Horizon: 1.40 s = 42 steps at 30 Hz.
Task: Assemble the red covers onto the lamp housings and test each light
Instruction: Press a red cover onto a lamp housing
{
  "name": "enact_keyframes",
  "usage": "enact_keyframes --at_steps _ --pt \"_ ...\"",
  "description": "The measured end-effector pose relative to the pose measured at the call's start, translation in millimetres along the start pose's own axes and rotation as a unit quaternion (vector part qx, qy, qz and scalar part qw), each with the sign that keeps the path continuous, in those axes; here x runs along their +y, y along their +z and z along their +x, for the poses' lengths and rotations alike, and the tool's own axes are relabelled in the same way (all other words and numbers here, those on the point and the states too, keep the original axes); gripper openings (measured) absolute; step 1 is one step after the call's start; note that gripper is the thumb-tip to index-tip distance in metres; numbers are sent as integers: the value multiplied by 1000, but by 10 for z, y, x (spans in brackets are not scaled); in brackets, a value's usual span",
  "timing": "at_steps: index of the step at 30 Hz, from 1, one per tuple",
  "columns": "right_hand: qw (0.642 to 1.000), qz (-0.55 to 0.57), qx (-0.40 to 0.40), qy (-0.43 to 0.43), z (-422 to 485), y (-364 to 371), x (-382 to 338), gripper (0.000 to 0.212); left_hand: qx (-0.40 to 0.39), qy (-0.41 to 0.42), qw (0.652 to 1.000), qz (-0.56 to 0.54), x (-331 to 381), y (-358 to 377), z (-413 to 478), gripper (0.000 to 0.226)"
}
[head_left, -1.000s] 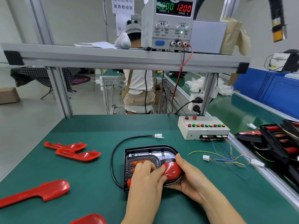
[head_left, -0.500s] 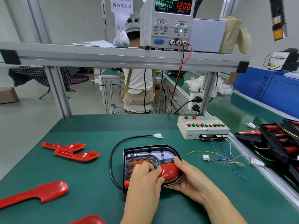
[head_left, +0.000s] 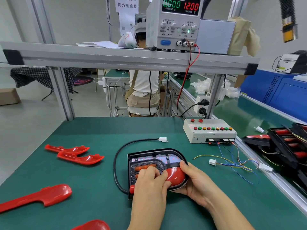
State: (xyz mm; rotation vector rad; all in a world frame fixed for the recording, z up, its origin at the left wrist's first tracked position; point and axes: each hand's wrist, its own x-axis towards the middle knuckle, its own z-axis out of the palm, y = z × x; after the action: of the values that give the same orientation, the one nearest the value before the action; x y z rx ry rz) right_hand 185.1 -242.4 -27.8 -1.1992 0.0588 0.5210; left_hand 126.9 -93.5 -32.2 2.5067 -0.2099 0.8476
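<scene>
Left hand, fingers bent, presses red cover into lamp housing; right hand, thumb over, grips its 3 o'clock rim.

Left hand palm-down, fingers curled — right hand cupped alongside, thumb forward.

In the upper middle of the frame, the grey box-shaped bench power supply shows green "0.000" over "CURRENT A" and red "12.00" over "VOLTAGE V", its knobs marked "COARSE" and "FINE", while the white paper sign to its left reads "装饰框组装".
</scene>
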Motion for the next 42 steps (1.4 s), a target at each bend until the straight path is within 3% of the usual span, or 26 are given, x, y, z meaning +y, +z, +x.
enact_keyframes --at_steps 9,12,15,17,19,21,25,28,33,42 --pt "1000 -14 -20 -20 -16 27 2 49 23 7 1000 6 -12 14 8 35" --pt "1000 -10 -6 -17 -12 12 -18 46 49 15 999 14 -67 -77 37 18" --pt "1000 11 13 -21 -11 -50 -65 46 49 -159 986 -12 -196 -193 62 38" --pt "999 30 17 -23 -1 -81 -86 43 -11 -317 936 -154 -278 -245 57 58" --pt "998 50 13 -25 9 -86 -90 39 -72 -409 835 -361 -272 -285 44 64" --pt "998 61 10 -29 12 -85 -88 38 -122 -424 750 -493 -244 -276 38 50" --pt "998 38 22 -54 25 -102 -72 41 -123 -409 688 -587 -255 -264 24 35" --pt "995 8 44 -88 52 -75 -53 41 -118 -392 669 -620 -275 -282 13 32" --pt "990 -7 73 -122 76 -52 -31 33 -131 -366 668 -634 -299 -286 -19 33" --pt "987 0 103 -126 104 -78 -5 32 -143 -329 699 -619 -324 -206 -40 54"
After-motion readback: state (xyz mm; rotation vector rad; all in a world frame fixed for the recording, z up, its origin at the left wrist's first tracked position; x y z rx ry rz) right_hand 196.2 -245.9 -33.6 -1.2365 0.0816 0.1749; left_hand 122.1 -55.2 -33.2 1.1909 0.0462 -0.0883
